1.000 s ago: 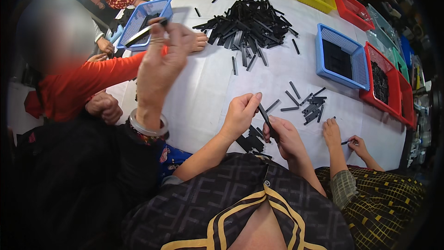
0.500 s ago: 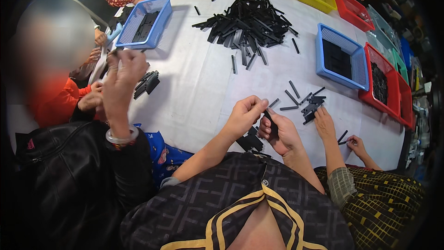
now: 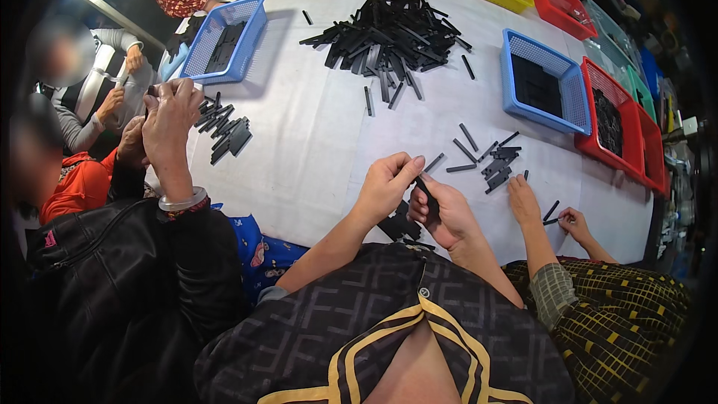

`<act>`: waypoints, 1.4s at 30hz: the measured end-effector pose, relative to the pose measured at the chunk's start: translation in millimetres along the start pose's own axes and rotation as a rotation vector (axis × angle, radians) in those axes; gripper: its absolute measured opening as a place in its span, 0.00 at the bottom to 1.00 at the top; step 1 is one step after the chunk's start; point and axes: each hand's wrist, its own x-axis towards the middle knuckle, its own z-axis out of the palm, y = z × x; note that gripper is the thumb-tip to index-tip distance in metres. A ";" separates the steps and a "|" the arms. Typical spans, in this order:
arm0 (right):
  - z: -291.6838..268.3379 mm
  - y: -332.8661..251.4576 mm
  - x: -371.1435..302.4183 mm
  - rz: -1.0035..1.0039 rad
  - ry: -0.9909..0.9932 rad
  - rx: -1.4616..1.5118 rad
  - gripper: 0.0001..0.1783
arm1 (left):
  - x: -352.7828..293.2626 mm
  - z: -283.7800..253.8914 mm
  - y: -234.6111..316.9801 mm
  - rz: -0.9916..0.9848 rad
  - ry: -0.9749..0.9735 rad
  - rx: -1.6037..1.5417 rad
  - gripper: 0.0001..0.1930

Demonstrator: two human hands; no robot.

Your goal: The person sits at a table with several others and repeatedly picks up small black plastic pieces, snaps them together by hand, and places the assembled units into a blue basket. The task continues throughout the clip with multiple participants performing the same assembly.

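Observation:
In front of my chest, my left hand and my right hand come together over the table. A flat black strip lies in my right hand, held between thumb and curled fingers. The thumb and forefinger of my left hand pinch at its upper end; the fingertips partly hide that end. Below my hands, near the table's edge, several flat black pieces lie in a small heap, partly covered by my hands. Loose black strips are scattered just beyond my right hand.
A large heap of black strips covers the far middle of the white table. Blue baskets and red baskets stand at the sides. Co-workers' hands work on my left, and another person's hand on my right.
My hands stay joined at the black strip, with little movement. On my left, a co-worker's raised hands have moved left, uncovering more strips. A far hand has left the big heap's edge.

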 end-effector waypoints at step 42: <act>-19.6 1.0 -12.6 0.054 -0.218 0.097 0.20 | 5.7 -3.8 2.0 -0.112 -0.005 -0.146 0.20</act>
